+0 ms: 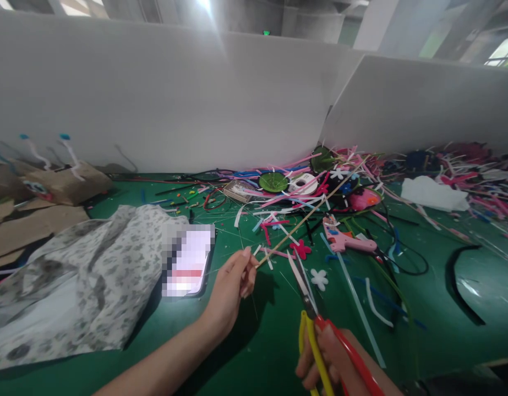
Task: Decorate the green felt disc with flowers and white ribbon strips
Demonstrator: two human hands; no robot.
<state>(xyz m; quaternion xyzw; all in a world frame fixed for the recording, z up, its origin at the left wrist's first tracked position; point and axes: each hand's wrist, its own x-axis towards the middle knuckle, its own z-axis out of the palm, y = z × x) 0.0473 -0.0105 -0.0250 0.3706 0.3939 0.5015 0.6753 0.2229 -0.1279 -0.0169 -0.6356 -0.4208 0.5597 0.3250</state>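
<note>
My left hand [235,280] is closed in a pinch on one end of a thin wooden stick [295,228]. The stick slants up and away to the right, over the pile of craft strips. In my right hand [332,352] is a pair of scissors [305,291] with red handles, its blades a little apart and pointing forward. A yellow looped piece [313,344] lies along the handles in the same grip; whether it belongs to the scissors I cannot tell. Near the blades are a red felt flower [301,249] and a white flower [319,279].
Left of my left hand lies a lit phone [191,261] beside patterned cloth [92,275]. A pink glue gun [348,241] and a clear glue stick [359,305] lie to the right. Pink and white strips [274,198] heap up before a grey partition [175,99]. Cardboard figures [67,184] stand far left.
</note>
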